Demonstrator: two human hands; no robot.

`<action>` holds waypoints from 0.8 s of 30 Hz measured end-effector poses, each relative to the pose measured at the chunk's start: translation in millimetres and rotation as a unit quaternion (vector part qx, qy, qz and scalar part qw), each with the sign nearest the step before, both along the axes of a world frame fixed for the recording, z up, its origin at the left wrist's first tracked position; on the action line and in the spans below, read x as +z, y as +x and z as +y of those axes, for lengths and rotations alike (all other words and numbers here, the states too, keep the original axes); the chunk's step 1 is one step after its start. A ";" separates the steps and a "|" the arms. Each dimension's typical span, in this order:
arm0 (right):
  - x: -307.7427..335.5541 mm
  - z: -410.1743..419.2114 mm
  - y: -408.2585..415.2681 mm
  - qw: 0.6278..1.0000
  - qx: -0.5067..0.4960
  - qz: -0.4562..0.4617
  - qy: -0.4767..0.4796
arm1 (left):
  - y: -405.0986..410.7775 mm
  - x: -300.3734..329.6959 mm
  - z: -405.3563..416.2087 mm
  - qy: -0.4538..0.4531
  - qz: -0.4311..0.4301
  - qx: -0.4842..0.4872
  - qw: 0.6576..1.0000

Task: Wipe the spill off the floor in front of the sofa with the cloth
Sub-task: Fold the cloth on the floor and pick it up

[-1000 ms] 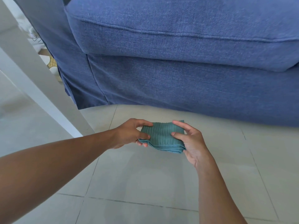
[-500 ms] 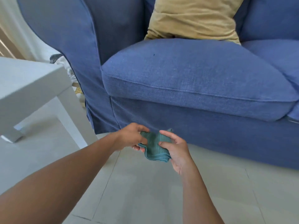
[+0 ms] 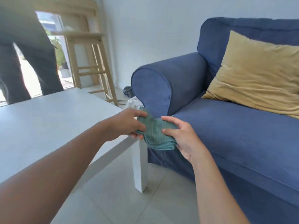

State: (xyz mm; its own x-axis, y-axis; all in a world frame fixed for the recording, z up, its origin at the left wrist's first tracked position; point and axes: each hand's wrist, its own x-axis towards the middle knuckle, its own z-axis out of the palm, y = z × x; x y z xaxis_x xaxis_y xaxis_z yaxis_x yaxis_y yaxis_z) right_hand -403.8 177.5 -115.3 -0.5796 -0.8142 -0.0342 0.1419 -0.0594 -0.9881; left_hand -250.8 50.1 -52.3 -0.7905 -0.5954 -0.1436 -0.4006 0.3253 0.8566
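Observation:
A folded teal cloth [image 3: 155, 135] hangs in the air between both my hands, above the corner of the white table and in front of the blue sofa [image 3: 234, 126]. My left hand [image 3: 127, 123] pinches its left edge. My right hand [image 3: 182, 136] grips its right side from below and behind. The pale tiled floor [image 3: 161, 199] in front of the sofa shows no spill that I can make out.
A white low table [image 3: 48, 123] fills the left, its leg [image 3: 140, 167] standing close to the sofa front. A yellow cushion [image 3: 258, 70] leans on the sofa back. A wooden stool [image 3: 90, 62] and another person's dark-trousered legs [image 3: 24, 54] stand beyond the table.
My view has risen from the floor and the sofa's base to the room. Both hands have lifted the cloth from near the floor to table height and kept hold of it.

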 end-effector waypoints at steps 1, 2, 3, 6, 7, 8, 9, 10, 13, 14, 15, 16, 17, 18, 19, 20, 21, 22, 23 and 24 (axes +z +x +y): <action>11.7 -20.5 5.1 0.999 0.038 0.011 0.010 | 20.4 5.2 -11.3 -0.003 0.011 0.044 0.999; 22.7 -40.8 12.6 0.996 0.079 0.031 0.029 | 41.9 7.5 -20.6 -0.003 0.017 0.089 0.996; 32.2 -61.1 23.9 0.990 0.119 0.058 0.051 | 63.8 9.0 -28.3 -0.003 0.017 0.127 0.992; 47.5 -119.1 68.7 0.956 0.216 0.165 0.110 | 124.7 2.5 -44.7 -0.008 -0.005 0.223 0.975; 48.4 -136.3 87.6 0.942 0.241 0.200 0.119 | 144.1 -1.6 -48.2 -0.014 -0.014 0.250 0.968; 47.4 -151.5 105.2 0.928 0.263 0.231 0.126 | 160.9 -5.3 -51.3 -0.021 -0.024 0.273 0.961; 46.0 -163.8 122.2 0.914 0.282 0.257 0.134 | 176.0 -8.5 -53.0 -0.032 -0.037 0.292 0.955; 44.2 -172.8 136.1 0.904 0.298 0.275 0.139 | 188.2 -11.5 -54.9 -0.041 -0.052 0.305 0.950; 40.0 -189.6 170.9 0.874 0.330 0.322 0.153 | 220.9 -16.2 -56.9 -0.029 -0.087 0.329 0.940; 39.4 -192.9 177.9 0.866 0.336 0.338 0.153 | 229.3 -17.3 -58.7 -0.020 -0.092 0.331 0.939; 39.8 -194.8 183.3 0.859 0.339 0.351 0.158 | 235.9 -18.3 -60.7 -0.016 -0.101 0.332 0.938; 39.4 -197.0 187.0 0.853 0.340 0.362 0.161 | 240.9 -18.3 -61.7 -0.012 -0.111 0.328 0.938; 38.9 -198.2 189.1 0.849 0.338 0.370 0.165 | 244.2 -17.9 -62.6 -0.016 -0.129 0.321 0.938; 38.7 -199.0 189.3 0.847 0.334 0.377 0.168 | 245.5 -16.6 -63.9 -0.028 -0.153 0.309 0.938; 39.3 -198.8 189.7 0.844 0.328 0.388 0.171 | 246.5 -14.4 -65.4 -0.047 -0.186 0.297 0.935; 38.7 -199.1 189.7 0.841 0.322 0.399 0.170 | 247.8 -11.4 -66.9 -0.068 -0.224 0.282 0.930; 39.5 -197.8 189.6 0.839 0.311 0.413 0.170 | 247.9 -6.6 -68.2 -0.090 -0.268 0.263 0.922; 38.8 -198.1 189.9 0.834 0.302 0.431 0.163 | 250.0 -4.3 -72.5 -0.112 -0.310 0.244 0.912; 39.4 -194.9 192.1 0.831 0.293 0.446 0.155 | 251.5 -0.2 -74.1 -0.136 -0.350 0.228 0.898; 37.8 -194.7 192.3 0.829 0.286 0.459 0.146 | 251.4 4.1 -75.7 -0.153 -0.377 0.216 0.887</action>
State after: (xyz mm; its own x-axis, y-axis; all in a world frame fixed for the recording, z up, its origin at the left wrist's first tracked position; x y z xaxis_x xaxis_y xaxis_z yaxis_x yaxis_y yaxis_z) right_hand -211.5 -17.1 -77.5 0.0073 -0.9993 -0.0364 -0.7544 0.0184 -0.6561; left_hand 0.6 -25.6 -48.3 -0.2261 -0.9223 -0.3134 -0.9666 0.1726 0.1892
